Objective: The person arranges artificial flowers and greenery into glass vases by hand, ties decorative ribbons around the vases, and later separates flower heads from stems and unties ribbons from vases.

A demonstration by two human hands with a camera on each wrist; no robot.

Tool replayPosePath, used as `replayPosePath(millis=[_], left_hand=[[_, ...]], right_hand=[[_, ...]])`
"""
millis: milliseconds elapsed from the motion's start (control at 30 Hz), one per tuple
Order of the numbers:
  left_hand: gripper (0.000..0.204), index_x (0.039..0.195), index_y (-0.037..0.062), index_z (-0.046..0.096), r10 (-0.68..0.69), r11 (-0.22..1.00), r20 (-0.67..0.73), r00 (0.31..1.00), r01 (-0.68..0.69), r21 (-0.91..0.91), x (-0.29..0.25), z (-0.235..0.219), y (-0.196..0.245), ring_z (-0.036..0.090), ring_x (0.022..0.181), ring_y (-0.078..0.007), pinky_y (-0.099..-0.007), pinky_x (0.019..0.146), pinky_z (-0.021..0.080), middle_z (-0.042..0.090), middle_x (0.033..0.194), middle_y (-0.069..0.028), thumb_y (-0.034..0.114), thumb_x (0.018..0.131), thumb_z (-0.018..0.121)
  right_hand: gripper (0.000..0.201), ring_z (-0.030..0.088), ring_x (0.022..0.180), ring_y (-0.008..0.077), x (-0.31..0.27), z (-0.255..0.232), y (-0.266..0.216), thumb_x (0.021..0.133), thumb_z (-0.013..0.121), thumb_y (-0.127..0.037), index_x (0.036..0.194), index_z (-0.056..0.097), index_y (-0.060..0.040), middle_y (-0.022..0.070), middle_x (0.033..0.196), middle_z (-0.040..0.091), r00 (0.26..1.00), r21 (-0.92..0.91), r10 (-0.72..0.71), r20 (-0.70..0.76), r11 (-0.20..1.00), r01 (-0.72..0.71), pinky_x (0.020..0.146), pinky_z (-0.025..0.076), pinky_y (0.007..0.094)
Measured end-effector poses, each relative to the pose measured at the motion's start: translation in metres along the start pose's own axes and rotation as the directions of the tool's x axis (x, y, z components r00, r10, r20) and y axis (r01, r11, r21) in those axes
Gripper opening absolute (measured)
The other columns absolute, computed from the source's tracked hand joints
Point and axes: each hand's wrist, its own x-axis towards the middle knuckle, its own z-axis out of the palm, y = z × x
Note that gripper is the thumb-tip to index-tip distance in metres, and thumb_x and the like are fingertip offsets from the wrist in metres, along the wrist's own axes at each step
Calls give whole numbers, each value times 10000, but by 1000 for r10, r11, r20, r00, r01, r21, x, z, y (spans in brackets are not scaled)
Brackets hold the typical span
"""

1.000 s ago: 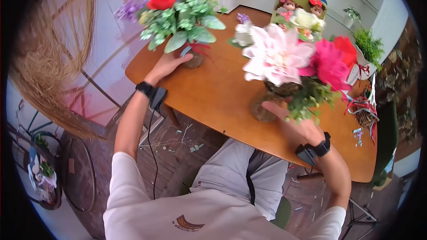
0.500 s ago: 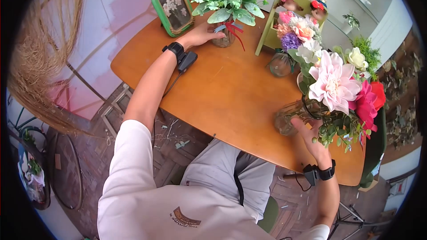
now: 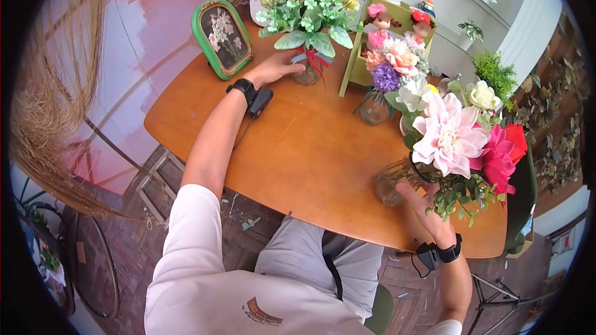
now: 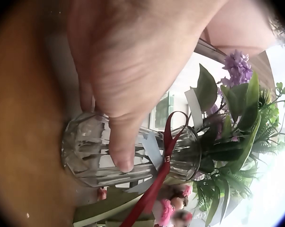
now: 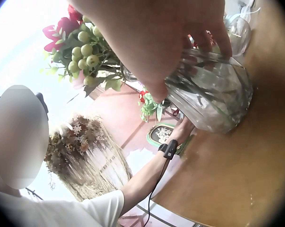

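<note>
At upper centre, the left hand point(image 3: 272, 69) clamps its fingers round a ribboned vase point(image 3: 307, 77); at lower right, the right hand point(image 3: 433, 216) likewise clamps a clear vase point(image 3: 388, 188). Both look slippery, fragile, top-heavy: best held round the glass.

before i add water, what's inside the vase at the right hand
Green stems show through the glass of the vase. The right hand covers part near the neck, hiding what is there. Whether it holds water, I cannot tell.
</note>
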Motion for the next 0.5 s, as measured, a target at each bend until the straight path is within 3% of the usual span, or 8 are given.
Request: replayPosePath(millis=[33, 100, 133, 300, 367, 433, 467, 500], left_hand=[[665, 1483, -4, 446, 22, 999, -4, 1000, -23, -32, -1, 3, 3, 499, 1269, -178, -341, 1092, 370, 549, 1410, -85, 280, 945, 713], [659, 1484, -5, 445, 18, 999, -7, 1000, -19, -26, 4, 4, -5, 489, 1281, -178, -339, 1101, 363, 541, 1421, -83, 272, 948, 711], [658, 1487, -7, 440, 19, 999, 2, 1000, -19, -38, 6, 4, -6, 478, 1292, -176, -338, 1107, 357, 534, 1429, -84, 266, 952, 707], [696, 1505, -20, 400, -5, 999, 17, 1000, 5, -42, 3, 7, 3, 463, 1315, -189, -341, 1116, 350, 507, 1459, -108, 267, 951, 708], [719, 1523, -19, 364, -57, 997, -11, 998, 58, 45, -1, 9, 14, 443, 1344, -203, -344, 1128, 344, 479, 1487, -122, 266, 955, 701], [750, 1540, -13, 329, -82, 995, -8, 997, 82, 61, -7, 11, 17, 416, 1384, -220, -354, 1149, 331, 432, 1533, -132, 233, 943, 710], [764, 1545, -13, 318, -47, 999, 5, 999, 47, 25, -9, 9, 15, 405, 1399, -223, -357, 1157, 326, 413, 1549, -134, 210, 932, 716], [780, 1550, -12, 307, -10, 1000, 17, 1000, 10, -11, -12, 8, 13, 394, 1415, -227, -359, 1165, 321, 394, 1565, -136, 187, 921, 722]], right_hand=[[483, 655, 1001, 241, -2, 0, 5, 884, 780, -311, 1218, 663, 19, 147, 1110, 721, 1000, 7, -6, -13, 1000, 6, 919, 495, 379], [477, 651, 981, 247, -6, -2, 17, 871, 789, -351, 1150, 690, 22, 159, 1059, 725, 987, -178, -162, 20, 970, 163, 898, 492, 379], [479, 652, 989, 255, -8, -8, 4, 870, 789, -351, 1140, 687, 31, 148, 1059, 726, 993, -215, -89, 76, 971, 103, 915, 487, 384], [512, 640, 1003, 244, -3, -3, 20, 859, 796, -367, 1173, 673, 19, 141, 1151, 704, 981, -58, -176, 85, 982, 181, 921, 481, 379], [535, 632, 1017, 237, -4, -6, 14, 854, 800, -373, 1200, 662, 11, 139, 1192, 691, 973, -39, -215, 78, 975, 219, 921, 480, 378], [582, 611, 1051, 227, -3, -10, -1, 843, 808, -395, 1238, 632, -7, 137, 1219, 668, 978, -78, -101, 181, 990, 117, 915, 482, 389], [582, 611, 1051, 227, -3, -12, -6, 843, 808, -395, 1238, 632, -7, 137, 1219, 668, 978, -76, -105, 179, 990, 120, 915, 482, 389], [604, 607, 1061, 234, -2, -15, -10, 838, 809, -410, 1244, 620, -5, 140, 1204, 665, 977, -95, -14, 214, 995, 35, 911, 483, 398]])
